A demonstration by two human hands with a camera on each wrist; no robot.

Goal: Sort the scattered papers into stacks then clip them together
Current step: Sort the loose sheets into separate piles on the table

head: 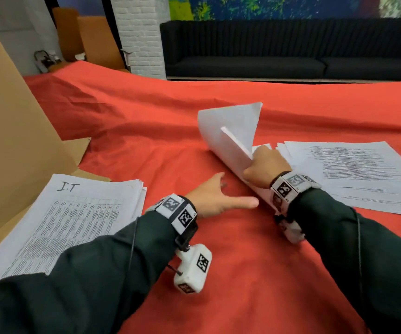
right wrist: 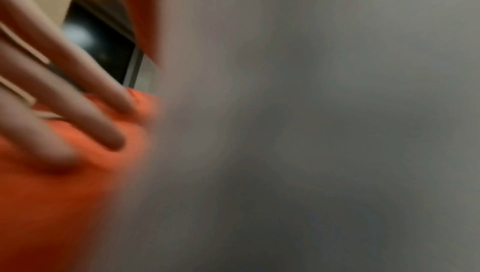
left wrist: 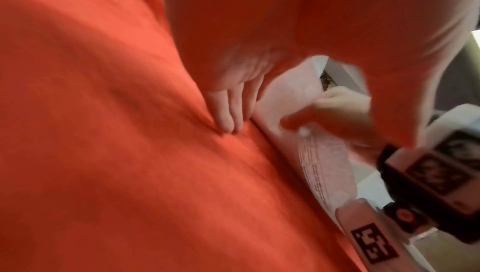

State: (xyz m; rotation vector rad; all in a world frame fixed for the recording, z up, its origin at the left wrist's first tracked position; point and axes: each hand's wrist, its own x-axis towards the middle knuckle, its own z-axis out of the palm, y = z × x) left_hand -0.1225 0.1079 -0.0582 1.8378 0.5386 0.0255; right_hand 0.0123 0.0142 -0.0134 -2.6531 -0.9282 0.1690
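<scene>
Across the whole table lies a red cloth [head: 194, 121], creased in several places. Behind it stand a dark sofa [head: 291, 51], a white brick pillar [head: 141, 34] and a few brown cardboard sheets [head: 9, 116] on the left side.

On the cloth, at the near left, rests a stack of printed papers [head: 74, 213] with "I.T" handwritten at the top; its corner lies partly on the cardboard. At the right, a second group of printed papers [head: 353, 172] lies flat, with the sheets a little shifted against each other.

Between these two groups, near the middle, is a bundle of white papers [head: 228, 131], curled upward so that its far end stands off the cloth. The right hand [head: 264, 165] holds this bundle, with the fingers curled around its edge. The left hand [head: 216, 198] lies just beside the bundle, flat on the cloth with straight fingers [left wrist: 228, 110] and the thumb pointing to the bundle; it holds nothing.

Both arms wear dark sleeves [head: 98, 273], and each wrist carries a band with black-and-white markers [head: 180, 210]. The right wrist view is too blurred to tell more.
</scene>
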